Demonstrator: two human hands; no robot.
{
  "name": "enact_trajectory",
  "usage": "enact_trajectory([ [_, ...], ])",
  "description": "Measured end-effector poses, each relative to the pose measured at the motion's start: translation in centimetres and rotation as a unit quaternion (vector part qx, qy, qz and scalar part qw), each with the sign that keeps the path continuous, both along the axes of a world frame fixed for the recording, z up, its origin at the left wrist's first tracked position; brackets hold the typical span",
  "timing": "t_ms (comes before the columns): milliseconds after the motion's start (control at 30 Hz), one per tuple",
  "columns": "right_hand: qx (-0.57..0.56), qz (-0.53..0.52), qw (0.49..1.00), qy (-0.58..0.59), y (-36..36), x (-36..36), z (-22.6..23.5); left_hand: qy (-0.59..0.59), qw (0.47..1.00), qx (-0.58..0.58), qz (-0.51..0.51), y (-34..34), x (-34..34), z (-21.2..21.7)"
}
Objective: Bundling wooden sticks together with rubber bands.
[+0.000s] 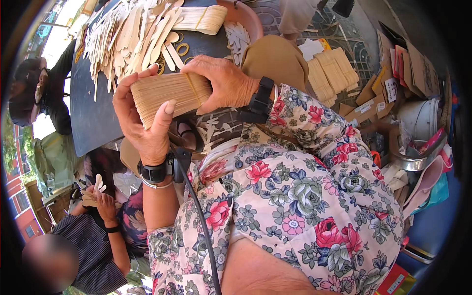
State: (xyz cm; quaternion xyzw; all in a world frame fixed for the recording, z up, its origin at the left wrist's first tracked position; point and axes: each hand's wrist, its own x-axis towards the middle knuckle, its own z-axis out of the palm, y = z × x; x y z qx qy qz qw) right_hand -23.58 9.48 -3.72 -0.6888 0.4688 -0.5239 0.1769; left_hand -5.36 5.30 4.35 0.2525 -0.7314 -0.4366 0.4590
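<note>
A thick bundle of flat wooden cutlery is held up between my two hands above the dark table. My left hand grips its left end, thumb on the near side and fingers round the far side. My right hand closes on the right end, thumb and fingers on opposite sides. A rubber band crosses the bundle close to my right fingers. Beyond it lies a loose pile of wooden cutlery, with several loose rubber bands at its right edge.
Another banded bundle lies at the table's far side, by a reddish-brown tub. Stacked bundles and cardboard boxes stand right. Loose pieces lie below the table. At lower left a co-worker holds wooden pieces; another person is farther left.
</note>
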Motion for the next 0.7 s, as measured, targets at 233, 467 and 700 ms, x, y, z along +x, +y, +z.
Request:
enact_trajectory([
  [233,-0.008,-0.007,1.0,-0.008,0.0,0.3,-0.2,-0.022,0.999,0.02,0.046,1.2,-1.2,0.5],
  [467,-0.052,-0.053,0.997,0.007,-0.1,1.0,0.1,0.073,0.98,0.165,0.088,2.4,-1.9,2.4],
  [700,-0.113,-0.083,0.989,0.048,-0.2,1.2,-0.1,0.021,0.981,0.158,0.114,1.9,-0.9,2.8],
])
